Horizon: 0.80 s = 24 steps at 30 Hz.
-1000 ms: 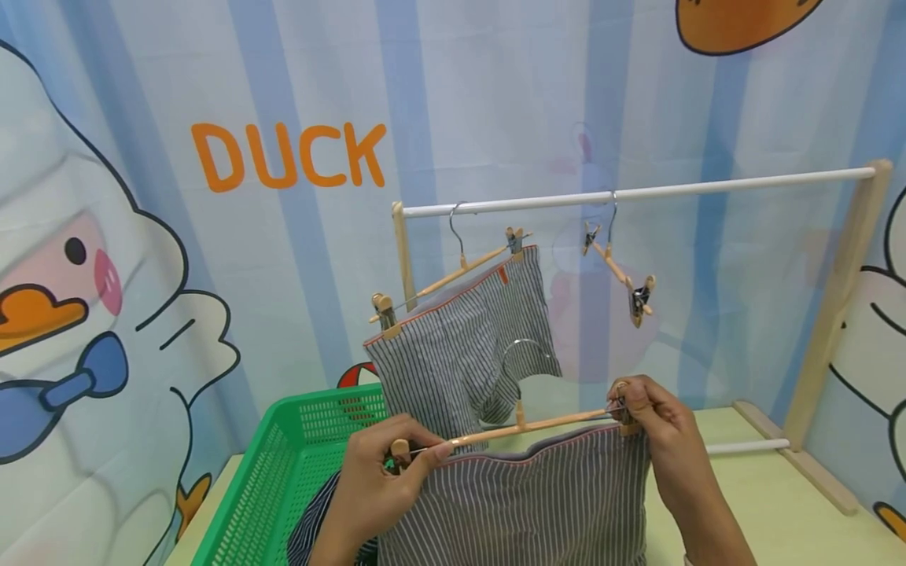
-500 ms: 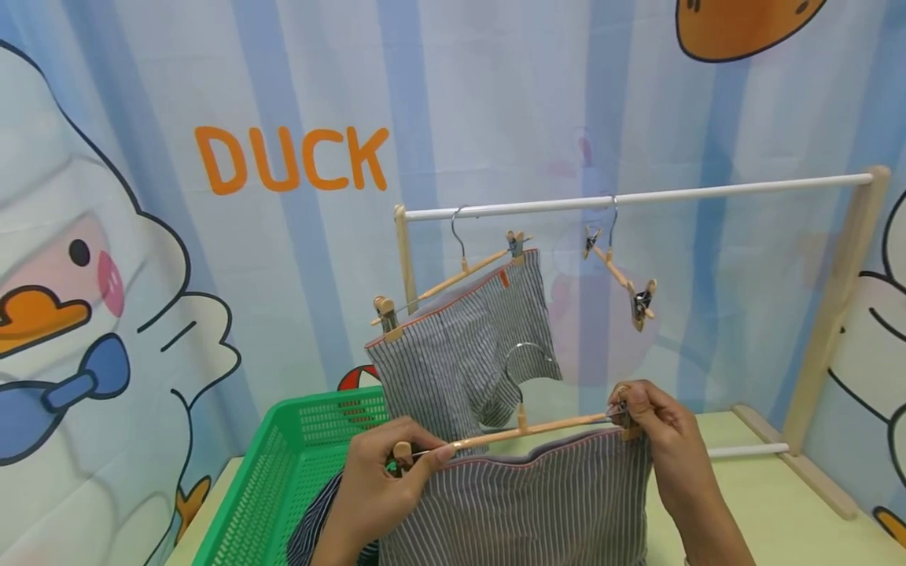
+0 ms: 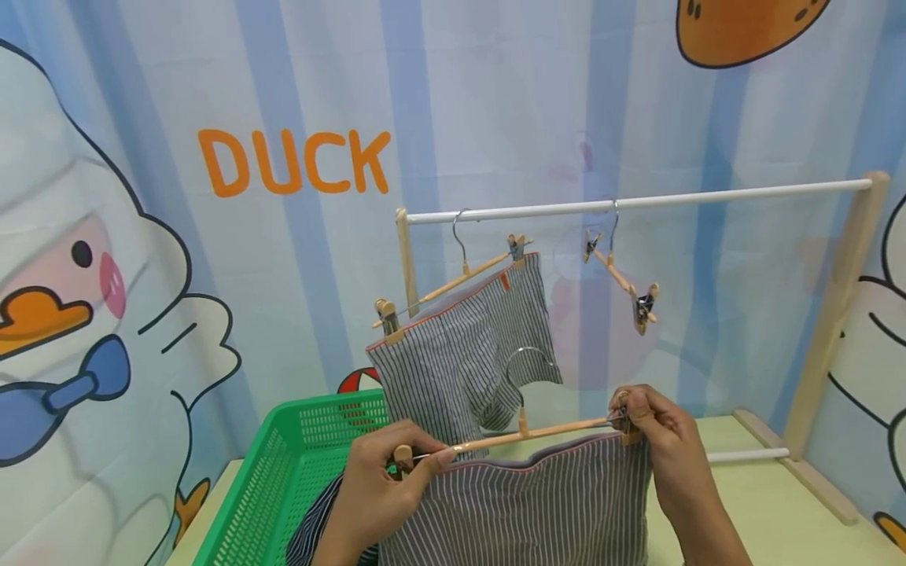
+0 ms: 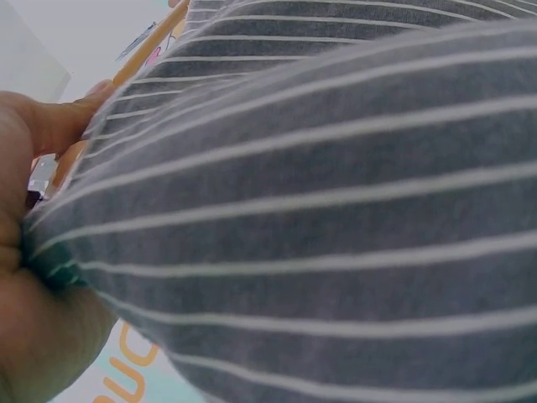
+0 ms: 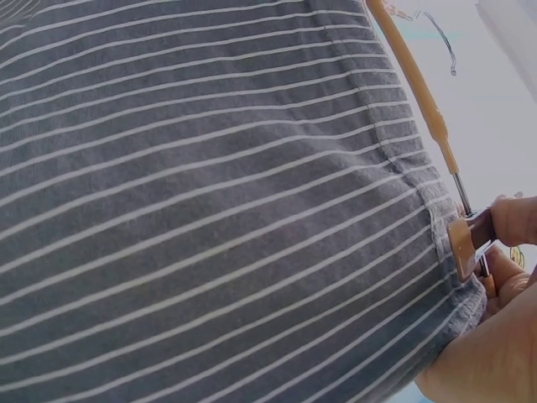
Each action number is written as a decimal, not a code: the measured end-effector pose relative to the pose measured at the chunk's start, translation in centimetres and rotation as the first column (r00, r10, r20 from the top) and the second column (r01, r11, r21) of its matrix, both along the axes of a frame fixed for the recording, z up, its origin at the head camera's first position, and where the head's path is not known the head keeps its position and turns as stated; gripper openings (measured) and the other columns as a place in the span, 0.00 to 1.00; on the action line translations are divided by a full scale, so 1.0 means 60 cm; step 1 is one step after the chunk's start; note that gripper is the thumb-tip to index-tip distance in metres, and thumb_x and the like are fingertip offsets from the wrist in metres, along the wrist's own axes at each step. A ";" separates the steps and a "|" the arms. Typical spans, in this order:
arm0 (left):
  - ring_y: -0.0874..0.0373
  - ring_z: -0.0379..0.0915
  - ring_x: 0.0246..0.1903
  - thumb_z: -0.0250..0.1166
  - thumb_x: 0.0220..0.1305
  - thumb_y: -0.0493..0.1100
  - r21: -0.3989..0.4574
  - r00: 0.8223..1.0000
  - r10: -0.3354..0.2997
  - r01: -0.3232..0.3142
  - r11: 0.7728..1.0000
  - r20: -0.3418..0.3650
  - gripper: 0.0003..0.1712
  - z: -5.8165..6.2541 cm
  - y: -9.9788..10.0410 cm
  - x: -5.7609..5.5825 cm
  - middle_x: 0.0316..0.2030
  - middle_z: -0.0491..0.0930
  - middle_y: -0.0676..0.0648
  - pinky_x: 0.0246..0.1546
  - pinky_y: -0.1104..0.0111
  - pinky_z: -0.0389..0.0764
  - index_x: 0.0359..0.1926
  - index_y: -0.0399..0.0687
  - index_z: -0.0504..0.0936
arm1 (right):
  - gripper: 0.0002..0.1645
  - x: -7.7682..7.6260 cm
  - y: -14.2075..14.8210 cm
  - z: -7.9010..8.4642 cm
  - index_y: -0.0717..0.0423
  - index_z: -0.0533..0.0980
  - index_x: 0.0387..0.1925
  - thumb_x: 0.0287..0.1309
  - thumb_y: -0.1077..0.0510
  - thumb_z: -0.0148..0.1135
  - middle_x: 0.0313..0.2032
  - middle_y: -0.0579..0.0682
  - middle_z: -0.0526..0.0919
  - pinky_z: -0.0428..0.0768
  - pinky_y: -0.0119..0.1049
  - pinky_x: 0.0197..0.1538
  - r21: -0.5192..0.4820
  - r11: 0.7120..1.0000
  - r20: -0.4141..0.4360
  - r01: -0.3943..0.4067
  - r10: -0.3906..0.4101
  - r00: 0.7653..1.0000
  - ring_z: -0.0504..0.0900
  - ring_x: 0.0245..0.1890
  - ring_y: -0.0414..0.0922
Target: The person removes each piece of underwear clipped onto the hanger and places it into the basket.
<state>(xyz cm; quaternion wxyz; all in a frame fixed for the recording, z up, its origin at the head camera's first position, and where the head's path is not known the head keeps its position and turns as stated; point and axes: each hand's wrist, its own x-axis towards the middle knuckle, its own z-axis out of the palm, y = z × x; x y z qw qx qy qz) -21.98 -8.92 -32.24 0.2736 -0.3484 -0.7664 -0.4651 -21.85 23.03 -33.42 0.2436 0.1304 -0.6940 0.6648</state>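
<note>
Grey shorts (image 3: 531, 503) with white stripes hang from a wooden clip hanger (image 3: 555, 431), held up between both hands in the head view. My left hand (image 3: 385, 479) pinches the hanger's left end by the waistband, thumb along the bar, beside the left clip (image 3: 403, 456). At the other end, my right hand (image 3: 665, 440) grips the right clip, which bites the waistband. That clip (image 5: 461, 248) shows close up in the right wrist view, thumb and fingers on its handles. Cloth fills most of the left wrist view and hides part of the left fingers.
Behind stands a rack with a white rail (image 3: 743, 192). From it hang another pair of striped shorts (image 3: 453, 346) on a clip hanger and a bare clip hanger (image 3: 621, 275). A green basket (image 3: 244, 479) with dark striped cloth (image 3: 311, 523) sits left on the pale table (image 3: 750, 519).
The head view has tilted slightly, so the rack and hands sit a little lower in it. Both hands keep their hold on the hanger, almost still.
</note>
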 end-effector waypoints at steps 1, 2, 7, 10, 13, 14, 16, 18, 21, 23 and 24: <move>0.70 0.65 0.19 0.70 0.62 0.43 0.000 1.000 -0.001 0.001 1.000 0.001 0.05 0.000 0.000 0.000 0.24 0.81 0.57 0.19 0.74 0.71 0.31 0.60 0.85 | 0.20 0.000 0.000 0.000 0.55 0.79 0.41 0.78 0.50 0.42 0.35 0.40 0.78 0.73 0.32 0.42 0.000 1.000 -0.001 0.003 -0.003 1.000 0.76 0.36 0.38; 0.70 0.65 0.20 0.70 0.62 0.42 0.001 1.000 -0.002 0.002 1.000 0.001 0.05 0.000 0.000 0.000 0.24 0.81 0.57 0.19 0.74 0.71 0.31 0.60 0.85 | 0.20 0.000 -0.001 -0.001 0.55 0.79 0.41 0.78 0.50 0.42 0.35 0.40 0.78 0.74 0.31 0.42 -0.002 1.000 -0.002 0.004 -0.004 1.000 0.76 0.36 0.38; 0.71 0.63 0.19 0.70 0.62 0.42 -0.001 1.000 0.004 -0.004 1.000 -0.011 0.05 -0.002 -0.001 -0.001 0.24 0.81 0.57 0.19 0.75 0.71 0.31 0.60 0.86 | 0.20 0.001 -0.002 -0.001 0.56 0.79 0.41 0.78 0.50 0.43 0.35 0.40 0.79 0.74 0.31 0.41 -0.006 1.000 0.001 0.013 -0.013 1.000 0.76 0.36 0.39; 0.71 0.63 0.19 0.70 0.62 0.42 -0.001 1.000 0.002 -0.002 1.000 -0.011 0.05 -0.002 -0.001 -0.002 0.24 0.81 0.57 0.19 0.75 0.71 0.31 0.60 0.86 | 0.20 0.001 -0.003 -0.001 0.55 0.79 0.40 0.77 0.50 0.43 0.34 0.40 0.79 0.75 0.31 0.41 -0.009 1.000 0.009 0.022 -0.022 1.000 0.77 0.36 0.38; 0.71 0.64 0.20 0.70 0.62 0.42 0.000 1.000 -0.001 0.001 1.000 -0.005 0.05 -0.002 -0.001 -0.002 0.24 0.81 0.57 0.19 0.75 0.71 0.31 0.60 0.86 | 0.20 0.001 -0.003 0.000 0.56 0.79 0.40 0.77 0.50 0.44 0.34 0.40 0.79 0.74 0.32 0.41 -0.010 1.000 0.015 0.027 -0.027 1.000 0.77 0.36 0.39; 0.70 0.65 0.20 0.70 0.62 0.43 0.000 1.000 0.000 0.000 1.000 -0.005 0.05 -0.002 -0.001 -0.002 0.24 0.81 0.57 0.19 0.74 0.71 0.31 0.60 0.86 | 0.20 0.002 -0.003 0.000 0.56 0.79 0.40 0.77 0.50 0.44 0.34 0.40 0.79 0.74 0.32 0.40 -0.007 1.000 0.015 0.028 -0.028 1.000 0.76 0.36 0.39; 0.70 0.66 0.20 0.69 0.63 0.44 0.000 1.000 0.000 0.000 1.000 -0.008 0.04 -0.002 -0.001 -0.002 0.24 0.81 0.57 0.19 0.74 0.72 0.31 0.60 0.86 | 0.20 0.002 -0.003 0.001 0.56 0.79 0.40 0.77 0.50 0.44 0.34 0.41 0.79 0.74 0.32 0.40 -0.006 1.000 0.015 0.030 -0.030 0.999 0.76 0.35 0.39; 0.71 0.67 0.20 0.69 0.63 0.45 0.000 1.000 -0.004 0.004 1.000 -0.016 0.03 -0.002 -0.001 -0.003 0.24 0.81 0.57 0.19 0.74 0.72 0.31 0.59 0.86 | 0.21 0.002 -0.004 0.002 0.57 0.79 0.39 0.77 0.50 0.44 0.33 0.41 0.79 0.73 0.33 0.39 -0.008 0.999 0.016 0.033 -0.033 0.999 0.76 0.35 0.40; 0.71 0.69 0.21 0.69 0.63 0.46 0.002 1.000 -0.013 0.013 1.000 -0.017 0.03 -0.002 -0.002 -0.003 0.24 0.81 0.56 0.19 0.74 0.73 0.31 0.58 0.86 | 0.20 0.002 -0.004 0.003 0.55 0.79 0.39 0.77 0.50 0.44 0.32 0.41 0.79 0.72 0.33 0.38 -0.014 0.999 0.025 0.036 -0.036 0.999 0.76 0.34 0.40; 0.70 0.69 0.21 0.69 0.63 0.46 0.002 1.000 -0.016 0.016 1.000 -0.014 0.03 -0.002 -0.002 -0.003 0.24 0.81 0.56 0.19 0.74 0.73 0.31 0.58 0.86 | 0.20 0.003 -0.005 0.004 0.55 0.79 0.39 0.77 0.50 0.44 0.32 0.41 0.78 0.72 0.34 0.37 -0.013 0.999 0.034 0.036 -0.036 0.999 0.75 0.34 0.40; 0.70 0.69 0.21 0.69 0.63 0.45 0.004 1.000 -0.018 0.018 1.000 -0.013 0.03 -0.002 -0.002 -0.003 0.24 0.82 0.56 0.19 0.74 0.73 0.31 0.58 0.86 | 0.20 0.003 -0.005 0.004 0.54 0.79 0.39 0.77 0.49 0.44 0.32 0.41 0.78 0.72 0.34 0.37 -0.011 0.999 0.038 0.036 -0.035 0.999 0.75 0.34 0.40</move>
